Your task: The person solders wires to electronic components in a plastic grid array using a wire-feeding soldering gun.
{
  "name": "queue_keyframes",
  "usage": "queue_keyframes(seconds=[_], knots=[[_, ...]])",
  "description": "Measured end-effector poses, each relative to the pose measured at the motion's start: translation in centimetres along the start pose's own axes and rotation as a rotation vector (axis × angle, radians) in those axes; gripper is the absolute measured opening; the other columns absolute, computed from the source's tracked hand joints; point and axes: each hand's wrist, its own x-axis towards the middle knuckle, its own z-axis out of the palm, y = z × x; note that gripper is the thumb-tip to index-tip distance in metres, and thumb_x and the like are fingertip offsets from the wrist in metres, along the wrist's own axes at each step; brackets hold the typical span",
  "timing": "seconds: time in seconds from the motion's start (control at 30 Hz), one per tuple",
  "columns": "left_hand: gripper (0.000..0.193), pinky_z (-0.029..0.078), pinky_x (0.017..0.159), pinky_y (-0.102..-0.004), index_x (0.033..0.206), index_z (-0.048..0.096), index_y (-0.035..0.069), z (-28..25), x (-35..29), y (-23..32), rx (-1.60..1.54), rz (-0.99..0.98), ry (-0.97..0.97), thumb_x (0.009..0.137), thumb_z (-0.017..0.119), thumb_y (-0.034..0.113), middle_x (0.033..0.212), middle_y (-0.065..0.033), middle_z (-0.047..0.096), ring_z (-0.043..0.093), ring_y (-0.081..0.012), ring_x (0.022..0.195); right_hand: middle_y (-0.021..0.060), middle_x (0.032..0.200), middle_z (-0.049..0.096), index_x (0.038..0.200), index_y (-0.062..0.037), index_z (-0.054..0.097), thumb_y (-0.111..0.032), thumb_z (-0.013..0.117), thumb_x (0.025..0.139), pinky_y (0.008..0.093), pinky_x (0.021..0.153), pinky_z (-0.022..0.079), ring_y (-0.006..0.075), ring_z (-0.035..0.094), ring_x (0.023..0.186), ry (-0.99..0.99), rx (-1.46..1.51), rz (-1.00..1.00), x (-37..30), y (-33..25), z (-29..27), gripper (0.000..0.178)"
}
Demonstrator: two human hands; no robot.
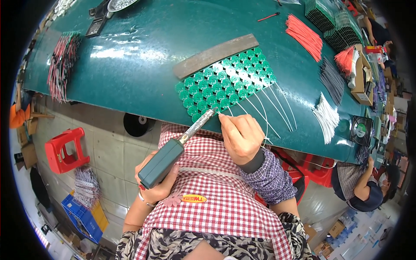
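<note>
My left hand (159, 184) is closed round the dark green handle of a soldering iron (162, 161). The iron's metal barrel slants up to the near-left part of a panel of round green circuit boards (212, 89), its tip at the near edge. Right beside the tip, my right hand (242, 136) pinches a thin white wire, its end close to the panel. Several white wires (284, 108) stick out from the panel's near-right edge and trail over the table. Along the panel's far edge lies a brownish flat bar (216, 55).
On the green table (138, 78), red wires (304, 37), dark wires (333, 81) and white wires (326, 118) lie in bundles at right. A wired bunch of boards (64, 65) hangs over the left edge. A red stool (67, 149) stands at left; a co-worker (364, 186) sits at right.
</note>
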Motion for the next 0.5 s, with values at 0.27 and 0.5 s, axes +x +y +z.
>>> queue_keyframes(seconds=[0.27,0.5], knots=[[0.026,0.057,0.066,-0.0367,0.093,0.072,-0.006,-0.1,0.8,0.6,0.059,0.1,-0.024,0.068,0.076,-0.004,0.085,-0.0164,0.068,0.07,-0.0322,0.073,0.0068,0.084,0.066,0.102,-0.0002,0.071,0.0,0.07,0.071,0.0338,0.058,0.047,0.0216,0.061,0.07,0.006,-0.016,-0.019,-0.3,0.2,0.2,0.032],[0.024,0.057,0.065,-0.0359,0.091,0.071,-0.006,-0.3,1.9,1.5,0.105,0.153,-0.025,0.068,0.076,-0.002,0.084,-0.016,0.068,0.069,-0.0313,0.072,0.0065,0.081,0.067,0.098,-0.0007,0.074,0.009,0.078,0.066,0.0329,0.057,0.048,0.0219,0.062,0.067,-0.006,-0.017,-0.005,0.1,0.1,0.0,0.033]])
